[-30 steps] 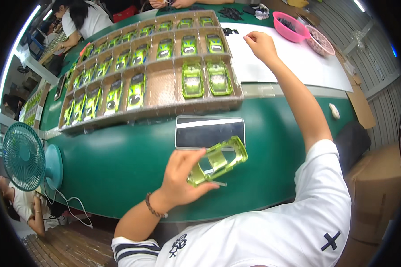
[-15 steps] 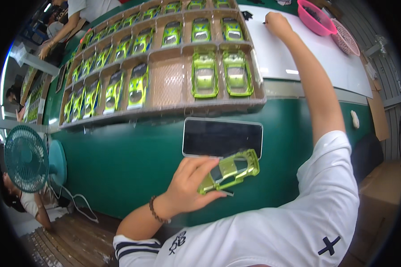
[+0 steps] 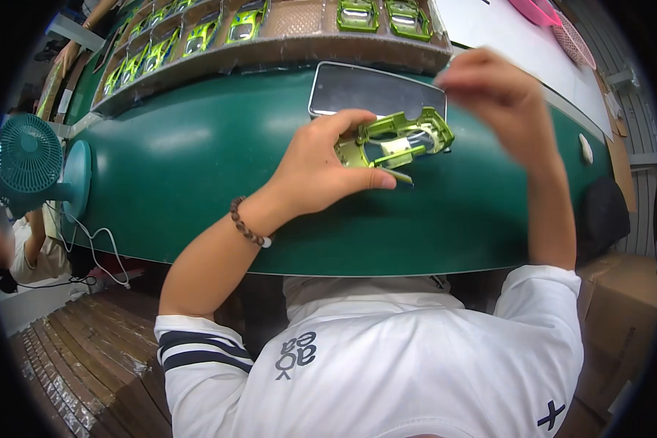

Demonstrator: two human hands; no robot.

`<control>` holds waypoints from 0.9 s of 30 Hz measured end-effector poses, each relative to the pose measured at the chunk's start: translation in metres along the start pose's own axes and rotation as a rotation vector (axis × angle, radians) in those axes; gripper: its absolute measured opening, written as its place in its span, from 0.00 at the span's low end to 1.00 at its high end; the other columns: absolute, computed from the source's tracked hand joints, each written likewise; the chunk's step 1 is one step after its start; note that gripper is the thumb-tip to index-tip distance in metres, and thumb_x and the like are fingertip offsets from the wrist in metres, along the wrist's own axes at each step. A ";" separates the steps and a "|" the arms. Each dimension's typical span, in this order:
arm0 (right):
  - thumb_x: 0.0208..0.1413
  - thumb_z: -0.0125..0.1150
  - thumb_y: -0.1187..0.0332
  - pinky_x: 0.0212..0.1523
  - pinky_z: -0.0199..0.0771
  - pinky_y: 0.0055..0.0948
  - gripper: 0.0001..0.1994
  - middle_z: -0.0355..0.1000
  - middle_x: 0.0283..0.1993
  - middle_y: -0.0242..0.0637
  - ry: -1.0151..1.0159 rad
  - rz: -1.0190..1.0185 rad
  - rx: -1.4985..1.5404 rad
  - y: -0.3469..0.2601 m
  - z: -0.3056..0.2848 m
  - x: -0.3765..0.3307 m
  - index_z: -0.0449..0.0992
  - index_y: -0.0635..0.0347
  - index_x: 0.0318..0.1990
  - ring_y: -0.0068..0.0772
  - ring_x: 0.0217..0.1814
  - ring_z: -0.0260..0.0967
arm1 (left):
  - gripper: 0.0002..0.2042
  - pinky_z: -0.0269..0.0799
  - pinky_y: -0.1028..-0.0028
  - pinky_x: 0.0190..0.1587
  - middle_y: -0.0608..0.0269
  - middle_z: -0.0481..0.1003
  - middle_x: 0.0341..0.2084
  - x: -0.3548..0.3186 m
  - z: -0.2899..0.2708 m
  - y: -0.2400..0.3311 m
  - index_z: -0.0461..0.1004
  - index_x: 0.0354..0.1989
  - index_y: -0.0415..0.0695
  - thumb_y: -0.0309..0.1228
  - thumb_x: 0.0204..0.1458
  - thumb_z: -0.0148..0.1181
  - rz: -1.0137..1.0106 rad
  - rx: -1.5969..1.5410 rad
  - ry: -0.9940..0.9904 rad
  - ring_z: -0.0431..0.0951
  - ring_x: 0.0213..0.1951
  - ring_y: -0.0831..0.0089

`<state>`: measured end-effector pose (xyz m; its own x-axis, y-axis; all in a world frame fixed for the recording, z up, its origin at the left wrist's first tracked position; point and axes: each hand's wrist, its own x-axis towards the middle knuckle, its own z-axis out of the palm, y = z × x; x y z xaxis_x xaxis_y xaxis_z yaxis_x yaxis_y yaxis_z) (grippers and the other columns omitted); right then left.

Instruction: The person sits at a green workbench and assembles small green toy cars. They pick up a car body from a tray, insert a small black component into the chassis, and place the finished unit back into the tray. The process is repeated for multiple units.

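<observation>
My left hand point(image 3: 317, 160) grips a green toy car body shell point(image 3: 398, 139), its hollow underside turned up. Below the shell, a thin strip point(image 3: 401, 177) sticks out past my left thumb; I cannot make out whether it belongs to the shell. My right hand point(image 3: 496, 91), blurred by motion, is just right of the shell and apart from it. Its fingers are drawn together in a pinch, and whatever is between them is too small to name. Behind the shell, a phone with a dark screen point(image 3: 376, 87) lies on the green table point(image 3: 197, 160).
A divided cardboard tray point(image 3: 270, 55) of green toy cars stands at the back. To the back right are a white board point(image 3: 482, 25), a pink basin point(image 3: 536, 11) and a pink basket point(image 3: 573, 44). A teal fan point(image 3: 33, 157) stands left, near another person's arm point(image 3: 33, 237).
My right hand has come back from the white board to beside the shell. The shell in my left hand has been turned underside up. The view has tilted down towards my body.
</observation>
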<state>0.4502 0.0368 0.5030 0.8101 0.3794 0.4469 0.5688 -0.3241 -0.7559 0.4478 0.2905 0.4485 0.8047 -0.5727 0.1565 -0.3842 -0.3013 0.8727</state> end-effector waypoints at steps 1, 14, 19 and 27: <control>0.46 0.61 0.81 0.36 0.70 0.26 0.11 0.70 0.35 0.34 -0.092 0.001 -0.227 -0.018 0.016 -0.009 0.78 0.63 0.39 0.28 0.39 0.71 | 0.33 0.68 0.74 0.45 0.58 0.74 0.36 0.000 0.001 0.000 0.70 0.49 0.38 0.36 0.31 0.77 0.006 -0.017 -0.003 0.73 0.39 0.73; 0.45 0.58 0.75 0.34 0.73 0.37 0.05 0.73 0.29 0.42 -0.077 0.010 -0.594 -0.012 0.068 -0.020 0.79 0.63 0.30 0.45 0.31 0.72 | 0.33 0.69 0.69 0.46 0.56 0.75 0.40 -0.006 0.018 -0.003 0.72 0.46 0.38 0.41 0.29 0.76 0.299 0.301 0.118 0.74 0.41 0.62; 0.45 0.58 0.75 0.33 0.73 0.36 0.05 0.73 0.29 0.41 -0.044 -0.004 -0.550 -0.005 0.073 -0.023 0.79 0.63 0.30 0.45 0.31 0.71 | 0.27 0.70 0.71 0.46 0.56 0.75 0.42 -0.006 0.013 -0.006 0.70 0.48 0.37 0.34 0.38 0.70 0.244 0.204 0.033 0.75 0.42 0.67; 0.46 0.58 0.77 0.30 0.72 0.35 0.05 0.71 0.30 0.39 -0.011 -0.075 -0.580 0.000 0.080 -0.029 0.78 0.62 0.31 0.44 0.29 0.71 | 0.16 0.71 0.75 0.45 0.56 0.77 0.38 -0.003 0.007 -0.010 0.72 0.46 0.35 0.22 0.46 0.54 0.129 0.068 0.003 0.77 0.40 0.71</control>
<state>0.4156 0.0953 0.4515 0.7647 0.4276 0.4821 0.6120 -0.7160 -0.3358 0.4457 0.2899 0.4362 0.7478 -0.6079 0.2669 -0.5145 -0.2766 0.8117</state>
